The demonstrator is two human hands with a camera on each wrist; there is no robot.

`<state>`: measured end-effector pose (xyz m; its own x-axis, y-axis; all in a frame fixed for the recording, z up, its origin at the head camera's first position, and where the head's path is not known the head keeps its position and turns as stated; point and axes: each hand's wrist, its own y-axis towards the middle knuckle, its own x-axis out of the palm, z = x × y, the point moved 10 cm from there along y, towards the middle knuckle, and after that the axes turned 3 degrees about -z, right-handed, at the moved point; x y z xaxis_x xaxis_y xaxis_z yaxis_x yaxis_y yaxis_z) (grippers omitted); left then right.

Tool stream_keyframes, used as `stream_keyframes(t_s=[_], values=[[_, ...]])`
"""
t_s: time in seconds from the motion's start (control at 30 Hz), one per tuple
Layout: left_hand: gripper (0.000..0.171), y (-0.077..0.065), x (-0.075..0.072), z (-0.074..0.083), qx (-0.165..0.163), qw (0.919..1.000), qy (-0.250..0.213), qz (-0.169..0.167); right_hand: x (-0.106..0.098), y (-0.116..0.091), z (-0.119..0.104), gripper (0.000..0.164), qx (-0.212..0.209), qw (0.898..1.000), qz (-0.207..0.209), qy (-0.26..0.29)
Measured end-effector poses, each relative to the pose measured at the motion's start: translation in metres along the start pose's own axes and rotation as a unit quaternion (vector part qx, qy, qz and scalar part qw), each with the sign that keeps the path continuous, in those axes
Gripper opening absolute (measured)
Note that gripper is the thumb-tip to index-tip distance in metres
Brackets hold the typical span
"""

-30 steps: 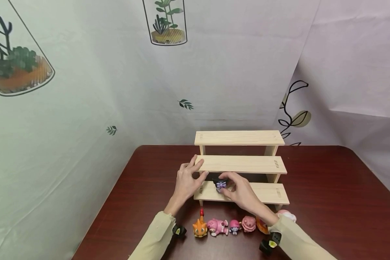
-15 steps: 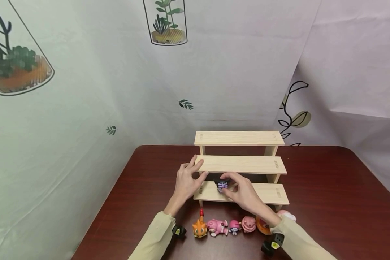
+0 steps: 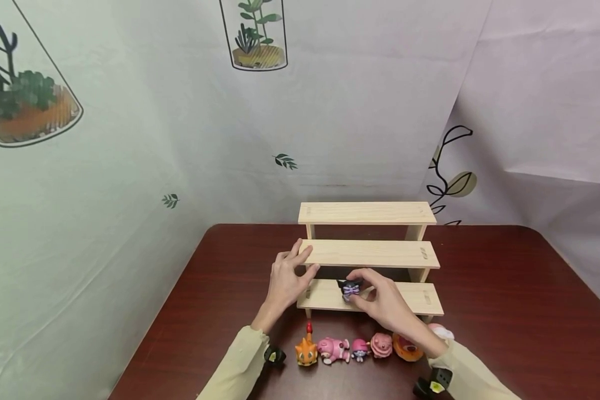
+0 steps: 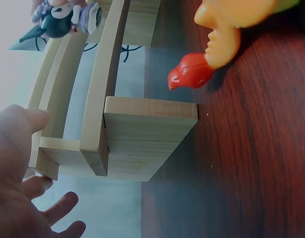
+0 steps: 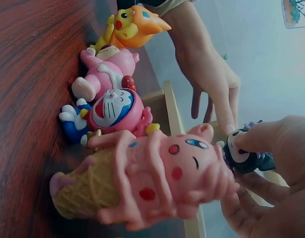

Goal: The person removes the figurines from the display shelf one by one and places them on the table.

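My right hand [image 3: 382, 297] pinches a small figurine with a black hood and purple bow [image 3: 351, 290] between thumb and fingers. It is over the left half of the lowest board of a three-tier wooden shelf [image 3: 410, 297]. In the right wrist view, the thumb lies across the front of the figurine [image 5: 240, 154]. My left hand [image 3: 286, 278] is at the left end of the middle board [image 3: 370, 253], thumb at the front edge and index finger on top. In the left wrist view, the left hand's other fingers [image 4: 63, 208] stretch out past the board end.
Before the shelf lies a row of figurines: an orange one with a red tail tip [image 3: 306, 353], a pink bear [image 3: 334, 350], a pink-hooded blue cat [image 3: 359, 350], a pink ice-cream cone [image 3: 381, 345] and an orange round one [image 3: 407, 349]. A pink-and-white thing [image 3: 441, 331] is partly hidden by the right forearm.
My right hand has shifted a little to the right and nearer along the lowest board with the black-hooded figurine. The left hand stays at the middle board's end.
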<state>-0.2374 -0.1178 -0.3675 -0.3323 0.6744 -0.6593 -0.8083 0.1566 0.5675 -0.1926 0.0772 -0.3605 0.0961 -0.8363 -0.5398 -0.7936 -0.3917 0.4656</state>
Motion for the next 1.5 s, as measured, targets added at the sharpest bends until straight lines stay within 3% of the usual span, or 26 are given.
stream_keyframes(t_s=[1.0, 1.5], values=[[0.047, 0.000, 0.001, -0.001, -0.003, 1.0000, -0.005, -0.006, -0.035, -0.029, 0.002, 0.040, -0.002, 1.000, -0.008, 0.009], [0.047, 0.000, 0.002, 0.000, -0.001, 1.0000, -0.005, -0.008, -0.055, -0.045, -0.003, 0.044, -0.038, 0.999, 0.010, -0.016]])
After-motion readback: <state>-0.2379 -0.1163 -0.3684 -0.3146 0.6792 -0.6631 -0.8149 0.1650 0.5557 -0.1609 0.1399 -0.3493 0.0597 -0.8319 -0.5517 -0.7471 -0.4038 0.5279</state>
